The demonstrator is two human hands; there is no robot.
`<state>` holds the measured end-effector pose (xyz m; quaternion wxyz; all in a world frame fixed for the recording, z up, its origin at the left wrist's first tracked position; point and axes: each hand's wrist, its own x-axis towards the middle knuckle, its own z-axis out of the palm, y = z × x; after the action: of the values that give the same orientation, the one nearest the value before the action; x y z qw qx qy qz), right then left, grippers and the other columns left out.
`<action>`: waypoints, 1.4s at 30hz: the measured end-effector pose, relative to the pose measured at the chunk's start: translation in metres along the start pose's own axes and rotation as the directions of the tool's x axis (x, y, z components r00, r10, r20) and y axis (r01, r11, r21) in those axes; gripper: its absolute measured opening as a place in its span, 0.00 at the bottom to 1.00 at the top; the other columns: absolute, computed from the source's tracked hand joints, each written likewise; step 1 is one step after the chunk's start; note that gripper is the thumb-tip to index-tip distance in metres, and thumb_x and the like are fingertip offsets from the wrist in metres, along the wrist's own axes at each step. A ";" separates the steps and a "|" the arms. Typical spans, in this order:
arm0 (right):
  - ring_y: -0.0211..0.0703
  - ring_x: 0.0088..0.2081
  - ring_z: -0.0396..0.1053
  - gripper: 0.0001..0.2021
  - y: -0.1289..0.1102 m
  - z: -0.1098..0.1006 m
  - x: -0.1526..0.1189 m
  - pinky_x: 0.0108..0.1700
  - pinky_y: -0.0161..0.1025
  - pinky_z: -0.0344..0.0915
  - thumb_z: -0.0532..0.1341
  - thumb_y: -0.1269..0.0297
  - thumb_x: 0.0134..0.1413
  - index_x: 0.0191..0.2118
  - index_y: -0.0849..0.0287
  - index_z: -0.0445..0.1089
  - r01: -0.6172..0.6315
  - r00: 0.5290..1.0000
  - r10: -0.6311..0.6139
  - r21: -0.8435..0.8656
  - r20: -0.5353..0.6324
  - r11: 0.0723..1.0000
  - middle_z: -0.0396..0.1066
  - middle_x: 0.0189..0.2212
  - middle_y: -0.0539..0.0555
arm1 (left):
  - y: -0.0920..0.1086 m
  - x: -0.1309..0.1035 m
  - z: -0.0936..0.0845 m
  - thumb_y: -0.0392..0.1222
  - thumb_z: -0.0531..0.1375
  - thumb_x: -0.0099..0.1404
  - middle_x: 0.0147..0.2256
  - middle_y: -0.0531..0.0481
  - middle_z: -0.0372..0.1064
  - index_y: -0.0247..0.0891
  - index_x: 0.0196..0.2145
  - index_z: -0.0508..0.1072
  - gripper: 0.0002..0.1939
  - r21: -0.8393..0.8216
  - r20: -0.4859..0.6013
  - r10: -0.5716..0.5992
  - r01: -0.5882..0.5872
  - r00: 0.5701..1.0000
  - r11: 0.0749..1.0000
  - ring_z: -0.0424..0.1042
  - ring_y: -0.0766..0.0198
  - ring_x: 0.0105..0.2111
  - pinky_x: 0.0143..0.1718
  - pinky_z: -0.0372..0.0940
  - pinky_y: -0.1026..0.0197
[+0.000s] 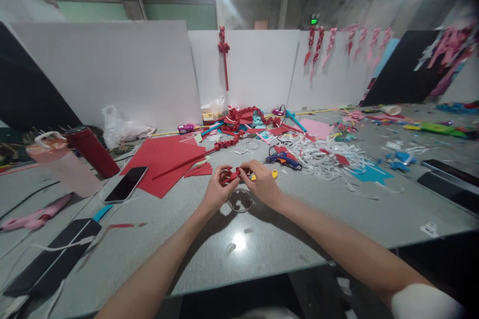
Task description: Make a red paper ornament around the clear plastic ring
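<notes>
Both hands meet above the table's near middle, pinching a small folded red strip [234,175] between the fingertips. My left hand [217,188] is closed on its left side, with the fingers curled. My right hand [262,183] grips the right end with thumb and forefinger. The strip's exact shape is partly hidden by the fingers. Just below the hands lies a round clear disc or roll [240,200] with a dark middle. A yellow-handled tool [274,174] shows partly behind my right hand.
Red sheets [164,159] lie to the left, near a phone [127,184], a pink bottle [67,167] and a red flask [93,151]. A blue glue gun [283,158] and a heap of white strips [325,154] sit right. Red braided pieces [243,117] lie behind.
</notes>
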<state>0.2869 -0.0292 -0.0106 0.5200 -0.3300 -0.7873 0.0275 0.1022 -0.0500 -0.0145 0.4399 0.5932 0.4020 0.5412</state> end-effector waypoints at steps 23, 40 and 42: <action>0.50 0.46 0.76 0.05 -0.003 -0.001 0.000 0.50 0.47 0.75 0.62 0.69 0.72 0.48 0.54 0.73 0.070 0.997 -0.070 0.014 -0.015 0.997 0.75 0.43 0.57 | -0.010 0.005 -0.001 0.47 0.71 0.61 0.39 0.47 0.77 0.40 0.45 0.72 0.19 0.049 -0.128 0.070 -0.064 0.989 0.997 0.79 0.59 0.39 0.43 0.76 0.56; 0.44 0.43 0.79 0.07 0.015 -0.006 0.003 0.47 0.42 0.78 0.61 0.68 0.74 0.51 0.53 0.75 0.247 0.964 -0.259 0.180 0.050 0.952 0.79 0.43 0.56 | 0.006 0.013 -0.022 0.67 0.69 0.62 0.38 0.44 0.81 0.41 0.38 0.80 0.25 -0.097 0.086 -0.095 0.103 0.992 0.990 0.81 0.53 0.41 0.48 0.76 0.51; 0.45 0.44 0.79 0.07 0.014 -0.005 0.001 0.47 0.42 0.79 0.60 0.66 0.75 0.51 0.52 0.76 0.235 0.962 -0.259 0.223 0.083 0.946 0.79 0.44 0.56 | 0.006 0.014 -0.024 0.62 0.72 0.60 0.44 0.43 0.81 0.43 0.41 0.82 0.22 -0.100 0.105 -0.059 0.069 0.993 0.993 0.81 0.54 0.42 0.46 0.76 0.52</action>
<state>0.2975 -0.0194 -0.0126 0.5066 -0.1696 -0.8429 0.0636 0.0793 -0.0368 -0.0041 0.5072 0.5833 0.3692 0.5160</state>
